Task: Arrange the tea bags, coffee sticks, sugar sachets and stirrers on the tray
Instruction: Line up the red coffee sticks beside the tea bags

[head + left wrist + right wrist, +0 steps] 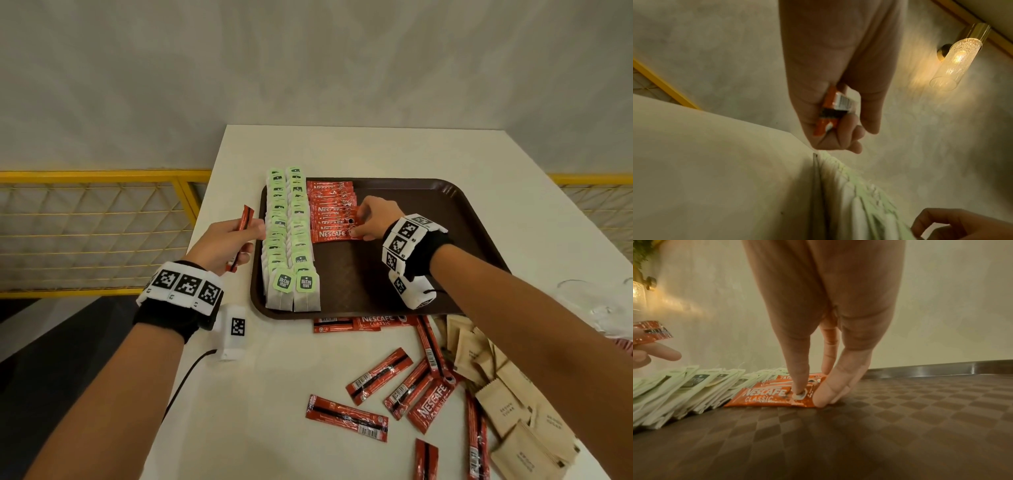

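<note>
A brown tray [394, 270] holds two rows of green-tagged tea bags [291, 240] along its left side. Beside them lies a column of red coffee sticks [330, 205]. My right hand [368, 222] rests on the right end of the nearest stick [764, 396]: one straight fingertip presses on top and other fingers touch its end [826, 395]. My left hand [236, 240] hovers left of the tea bags and grips a red coffee stick [838, 105] upright. Loose coffee sticks [346, 416] and tan sugar sachets [507, 407] lie on the white table in front of the tray.
The table's left edge runs close by my left hand, with a yellow mesh railing [102, 219] beyond it. Clear plastic wrapping [596, 301] lies at the right edge. The tray's right half [900, 418] is bare. No stirrers show.
</note>
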`<state>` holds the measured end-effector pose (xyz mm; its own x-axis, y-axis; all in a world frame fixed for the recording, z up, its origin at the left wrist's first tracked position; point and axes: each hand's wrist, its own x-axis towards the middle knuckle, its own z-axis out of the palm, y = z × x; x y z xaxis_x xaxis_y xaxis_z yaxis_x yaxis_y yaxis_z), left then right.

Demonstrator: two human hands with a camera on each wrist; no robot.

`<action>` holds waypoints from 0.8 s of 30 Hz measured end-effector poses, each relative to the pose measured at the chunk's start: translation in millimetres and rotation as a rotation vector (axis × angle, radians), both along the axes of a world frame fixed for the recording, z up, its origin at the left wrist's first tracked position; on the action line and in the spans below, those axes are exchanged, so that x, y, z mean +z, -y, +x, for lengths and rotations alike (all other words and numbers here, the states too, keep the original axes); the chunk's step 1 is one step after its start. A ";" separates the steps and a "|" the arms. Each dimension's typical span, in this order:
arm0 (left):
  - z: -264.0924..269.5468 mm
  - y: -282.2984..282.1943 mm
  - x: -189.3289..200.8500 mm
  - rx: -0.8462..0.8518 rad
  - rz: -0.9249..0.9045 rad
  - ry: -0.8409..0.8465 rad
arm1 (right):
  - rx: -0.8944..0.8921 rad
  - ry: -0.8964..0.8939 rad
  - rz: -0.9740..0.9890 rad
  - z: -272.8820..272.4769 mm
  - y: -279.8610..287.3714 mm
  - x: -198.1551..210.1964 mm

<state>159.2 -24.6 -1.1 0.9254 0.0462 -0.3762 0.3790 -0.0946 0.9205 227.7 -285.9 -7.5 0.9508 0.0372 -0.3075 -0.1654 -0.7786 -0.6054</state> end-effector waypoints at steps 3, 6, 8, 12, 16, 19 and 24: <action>-2.7 8.3 7.2 0.020 -0.106 -0.012 | 0.003 0.016 -0.044 -1.3 2.4 2.3; -6.1 12.7 15.7 0.019 -0.346 -0.063 | 0.040 0.153 -0.153 -3.6 5.4 10.9; -9.6 16.4 21.2 -0.008 -0.419 -0.072 | 0.060 0.230 -0.124 -7.4 5.2 20.1; -16.1 31.8 28.2 -0.133 -0.380 -0.010 | 0.148 0.110 0.199 -27.8 -6.9 42.0; -25.2 50.7 35.4 -0.169 -0.393 0.073 | 0.310 -0.071 0.503 -58.0 -26.8 54.1; -30.5 59.5 37.9 -0.110 -0.483 0.089 | 0.352 -0.042 0.565 -67.4 -37.0 50.7; -34.2 54.5 40.7 -0.024 -0.334 0.089 | 0.359 -0.082 0.600 -71.9 -29.6 52.7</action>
